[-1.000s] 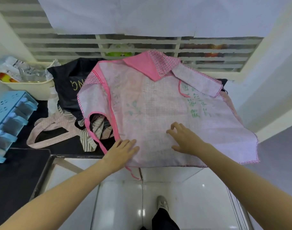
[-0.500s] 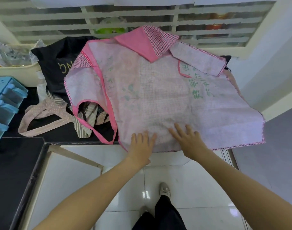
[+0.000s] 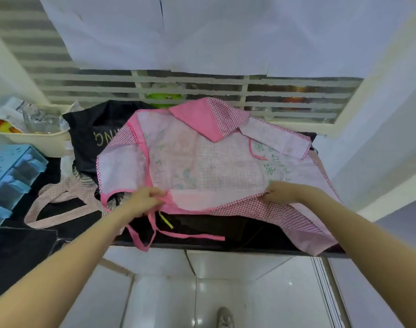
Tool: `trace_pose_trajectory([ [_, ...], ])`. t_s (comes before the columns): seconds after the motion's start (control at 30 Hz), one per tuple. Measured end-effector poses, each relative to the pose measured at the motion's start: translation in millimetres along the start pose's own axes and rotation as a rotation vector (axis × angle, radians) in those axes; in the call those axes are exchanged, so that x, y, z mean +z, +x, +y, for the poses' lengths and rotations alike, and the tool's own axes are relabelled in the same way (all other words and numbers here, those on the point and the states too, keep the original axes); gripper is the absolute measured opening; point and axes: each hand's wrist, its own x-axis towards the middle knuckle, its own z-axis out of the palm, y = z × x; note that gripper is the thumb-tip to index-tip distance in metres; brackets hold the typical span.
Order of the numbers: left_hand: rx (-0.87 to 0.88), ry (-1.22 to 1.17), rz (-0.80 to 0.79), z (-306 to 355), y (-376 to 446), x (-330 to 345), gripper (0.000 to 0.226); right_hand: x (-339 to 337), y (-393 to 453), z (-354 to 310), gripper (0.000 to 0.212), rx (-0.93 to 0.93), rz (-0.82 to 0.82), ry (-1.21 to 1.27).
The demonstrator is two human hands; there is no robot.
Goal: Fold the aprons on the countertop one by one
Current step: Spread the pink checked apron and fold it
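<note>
A pink apron [image 3: 216, 159] with checked trim and green lettering lies spread on the dark countertop [image 3: 43, 235]. Its near hem is turned up and away from me, showing the red-checked underside. My left hand [image 3: 143, 202] pinches the hem at the left, by the pink side strap. My right hand [image 3: 282, 192] pinches the folded hem at the right. Pink tie strings [image 3: 178, 234] trail over the counter's front edge. A black apron [image 3: 95, 133] with gold letters lies partly under the pink one at the back left. A dotted beige apron strap [image 3: 58, 197] loops to the left.
A cream basket [image 3: 36, 136] of wrappers and a blue plastic organiser [image 3: 10, 181] stand at the left. A barred window [image 3: 202, 91] runs behind the counter, with white sheets hanging above. A white wall closes the right side. My shoe shows on the tiled floor below.
Both hands were lying flat on the apron near its front edge. Now they grip the near hem and have lifted it back over the apron, baring the counter and the tie strings.
</note>
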Motion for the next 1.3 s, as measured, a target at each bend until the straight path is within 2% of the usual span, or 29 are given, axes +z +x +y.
trace_pose_trajectory([
  [0.07, -0.028, -0.364, 0.062, -1, 8, -15, 0.020, -27, 15, 1, 0.033, 0.043, 0.120, -0.053],
  [0.13, -0.056, -0.415, 0.139, -1, 17, -12, 0.014, -44, 39, -1, 0.036, 0.069, 0.372, -0.081],
  [0.2, -0.083, -0.153, 0.223, 0, 26, -2, 0.021, -53, 63, -10, 0.023, 0.106, 0.551, -0.197],
  [0.27, -0.123, 0.158, 0.294, 1, 28, 5, 0.027, -50, 84, -18, 0.020, 0.151, 0.583, -0.372],
  [0.4, -0.178, 0.524, 0.270, -4, 36, 2, 0.030, -28, 110, -8, 0.024, 0.197, 0.605, -0.583],
  [0.47, -0.247, 0.546, 0.258, -4, 42, -3, 0.029, -18, 116, -2, 0.026, 0.187, 0.596, -0.621],
  [0.53, -0.185, 0.500, 0.298, 3, 45, 0, 0.034, -12, 117, 5, 0.025, 0.172, 0.595, -0.633],
  [0.57, -0.077, 0.491, 0.333, 9, 46, 6, 0.038, -10, 116, 8, 0.026, 0.165, 0.604, -0.627],
  [0.63, 0.287, 0.505, 0.347, 27, 48, 27, 0.042, -9, 113, 16, 0.031, 0.145, 0.615, -0.594],
  [0.7, 0.647, 0.582, 0.231, 45, 50, 53, 0.043, -9, 109, 25, 0.035, 0.061, 0.566, -0.544],
  [0.77, 0.840, 0.746, 0.046, 52, 56, 75, 0.043, -9, 102, 32, 0.036, -0.091, 0.396, -0.429],
  [0.8, 0.875, 0.829, -0.032, 56, 59, 87, 0.043, -8, 93, 38, 0.044, -0.112, 0.260, -0.366],
  [0.87, 0.807, 1.022, -0.144, 60, 67, 102, 0.047, -2, 77, 49, 0.074, -0.052, 0.025, -0.316],
  [0.93, 0.744, 1.151, -0.143, 67, 73, 112, 0.050, 9, 61, 65, 0.101, 0.050, -0.053, -0.359],
  [0.97, 0.723, 1.173, -0.119, 67, 76, 113, 0.051, 17, 57, 71, 0.105, 0.079, -0.042, -0.410],
  [1.0, 0.695, 1.181, -0.112, 67, 78, 114, 0.052, 25, 53, 75, 0.102, 0.089, -0.002, -0.482],
  [1.07, 0.661, 1.195, -0.078, 65, 77, 115, 0.052, 43, 50, 82, 0.083, 0.091, 0.107, -0.586],
  [1.17, 0.673, 1.221, -0.093, 57, 70, 109, 0.044, 52, 51, 84, 0.058, 0.079, 0.196, -0.580],
  [1.27, 0.777, 1.188, 0.063, 54, 75, 93, 0.041, 28, 38, 83, 0.043, -0.019, 0.167, -0.482],
  [1.3, 0.781, 1.183, 0.070, 59, 76, 87, 0.042, 20, 33, 87, 0.041, -0.035, 0.139, -0.466],
])
